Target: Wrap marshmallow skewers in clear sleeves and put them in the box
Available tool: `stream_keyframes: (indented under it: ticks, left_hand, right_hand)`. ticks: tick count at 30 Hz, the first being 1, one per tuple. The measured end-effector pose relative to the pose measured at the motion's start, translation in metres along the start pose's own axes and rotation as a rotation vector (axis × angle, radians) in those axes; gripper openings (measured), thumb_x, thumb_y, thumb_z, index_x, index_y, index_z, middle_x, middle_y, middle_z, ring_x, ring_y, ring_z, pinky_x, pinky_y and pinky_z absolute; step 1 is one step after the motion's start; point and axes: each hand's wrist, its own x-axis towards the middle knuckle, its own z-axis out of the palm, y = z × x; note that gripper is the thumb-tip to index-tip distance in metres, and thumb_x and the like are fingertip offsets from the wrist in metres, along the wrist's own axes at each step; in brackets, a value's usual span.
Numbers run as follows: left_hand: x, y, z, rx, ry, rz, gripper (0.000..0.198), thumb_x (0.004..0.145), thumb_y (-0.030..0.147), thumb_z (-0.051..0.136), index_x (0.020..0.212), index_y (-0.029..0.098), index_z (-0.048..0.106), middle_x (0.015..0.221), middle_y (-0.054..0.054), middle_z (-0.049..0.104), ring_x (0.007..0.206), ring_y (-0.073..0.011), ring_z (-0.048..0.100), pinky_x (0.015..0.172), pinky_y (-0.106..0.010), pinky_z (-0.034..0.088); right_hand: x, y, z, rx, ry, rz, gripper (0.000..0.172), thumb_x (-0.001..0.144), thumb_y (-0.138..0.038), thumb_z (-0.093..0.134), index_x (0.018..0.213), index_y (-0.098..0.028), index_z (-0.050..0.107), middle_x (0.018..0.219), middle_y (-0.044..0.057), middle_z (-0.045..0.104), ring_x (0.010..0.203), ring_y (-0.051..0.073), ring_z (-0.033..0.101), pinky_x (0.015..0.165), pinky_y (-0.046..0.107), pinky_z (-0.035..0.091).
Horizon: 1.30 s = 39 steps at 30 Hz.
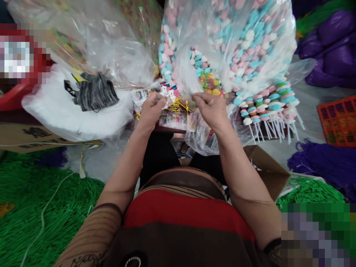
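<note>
My left hand [152, 111] is closed in a pinch above the table's front edge, with what it holds too small to make out. Opposite it, my right hand [213, 110] also pinches, its fingertips close to a thin clear plastic film; its hold is unclear. Between the hands lie gold twist ties [178, 106], one of them standing out near my right fingertips. Printed clear packets [174, 121] are under the ties, and more printed wrappers [141, 95] lie beside my left hand. Colourful ring gummies [211, 84] sit just beyond my right hand.
Large clear bags of pink, blue and white marshmallows [251, 37] stand at the back. Marshmallow skewers on white sticks [269, 104] lie at right. On the left, a grey striped cloth [96, 92] rests on a white bag [75, 118]. An orange crate [338, 120] stands on the floor.
</note>
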Motion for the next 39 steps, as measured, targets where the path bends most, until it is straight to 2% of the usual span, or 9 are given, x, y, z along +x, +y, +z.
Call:
stream_keyframes:
  ticks: [2,4,9,13,17,22,28,33,39]
  left_hand:
    - [-0.004,0.007,0.004,-0.057,-0.079,0.019,0.019,0.09,0.026,0.059,0.075,0.023,0.049,0.069,0.003,0.053,0.067,-0.0126,0.051,0.068,-0.026,0.046]
    - [-0.007,0.012,0.009,-0.094,-0.166,0.032,0.018,0.091,0.029,0.059,0.077,0.023,0.05,0.07,0.003,0.053,0.067,-0.0124,0.051,0.067,-0.026,0.046]
    - [-0.014,0.019,0.017,-0.098,-0.274,0.041,0.008,0.091,0.028,0.06,0.086,0.023,0.055,0.076,0.002,0.059,0.071,-0.0123,0.059,0.07,-0.026,0.051]
    - [-0.013,0.028,0.02,-0.128,-0.336,0.012,0.011,0.093,0.025,0.058,0.102,0.022,0.062,0.087,-0.001,0.067,0.081,-0.0151,0.067,0.075,-0.03,0.055]
    - [-0.006,0.032,0.019,-0.285,-0.489,-0.031,0.013,0.087,0.031,0.069,0.091,0.02,0.064,0.084,-0.001,0.066,0.08,-0.0151,0.065,0.076,-0.03,0.054]
    - [-0.001,0.029,0.016,-0.228,-0.426,-0.025,0.029,0.085,0.041,0.075,0.075,0.019,0.059,0.075,0.001,0.059,0.072,-0.0122,0.057,0.069,-0.027,0.048]
    - [-0.009,0.028,0.016,-0.101,-0.358,0.05,0.044,0.095,0.054,0.059,0.068,0.02,0.054,0.062,0.003,0.048,0.06,-0.0116,0.047,0.059,-0.026,0.04]
    - [-0.022,0.036,0.016,-0.04,-0.364,0.128,0.031,0.093,0.052,0.061,0.086,0.022,0.061,0.072,0.002,0.059,0.068,-0.0133,0.053,0.065,-0.026,0.044]
    - [-0.034,0.044,0.019,0.036,-0.311,0.095,0.036,0.094,0.051,0.055,0.071,0.023,0.054,0.063,0.003,0.053,0.061,-0.0134,0.047,0.06,-0.027,0.038]
  right_hand:
    - [0.001,-0.001,0.002,0.088,0.064,-0.024,0.031,0.097,-0.044,0.06,0.108,-0.021,0.078,0.105,0.007,0.079,0.105,0.024,0.073,0.097,0.041,0.056]
    - [0.002,-0.002,0.007,0.203,0.043,-0.031,0.033,0.094,-0.049,0.065,0.108,-0.022,0.076,0.101,0.006,0.078,0.101,0.022,0.072,0.09,0.039,0.058]
    - [-0.001,-0.006,0.017,0.395,-0.032,0.074,0.031,0.089,-0.05,0.071,0.084,-0.019,0.069,0.072,-0.001,0.064,0.07,0.014,0.059,0.063,0.027,0.05]
    - [-0.006,-0.008,0.013,0.307,0.02,0.069,0.04,0.087,-0.057,0.071,0.071,-0.021,0.059,0.061,-0.004,0.05,0.063,0.012,0.048,0.057,0.026,0.039]
    - [-0.011,-0.009,0.007,0.169,0.071,0.006,0.048,0.089,-0.064,0.067,0.068,-0.022,0.054,0.063,-0.003,0.047,0.069,0.014,0.051,0.063,0.029,0.04]
    - [-0.015,-0.007,0.008,0.208,0.112,0.013,0.052,0.093,-0.069,0.056,0.07,-0.023,0.057,0.065,-0.001,0.047,0.073,0.016,0.054,0.067,0.029,0.045]
    - [-0.019,-0.006,0.011,0.398,0.063,0.077,0.047,0.082,-0.069,0.07,0.076,-0.023,0.064,0.066,-0.003,0.056,0.063,0.013,0.053,0.06,0.028,0.049]
    - [-0.029,-0.014,0.006,0.325,0.22,0.15,0.062,0.086,-0.077,0.058,0.057,-0.023,0.05,0.053,-0.004,0.047,0.054,0.011,0.043,0.053,0.026,0.039]
    - [-0.043,-0.019,-0.002,0.287,0.247,0.175,0.073,0.084,-0.086,0.049,0.049,-0.023,0.04,0.048,-0.004,0.038,0.05,0.009,0.035,0.051,0.027,0.028]
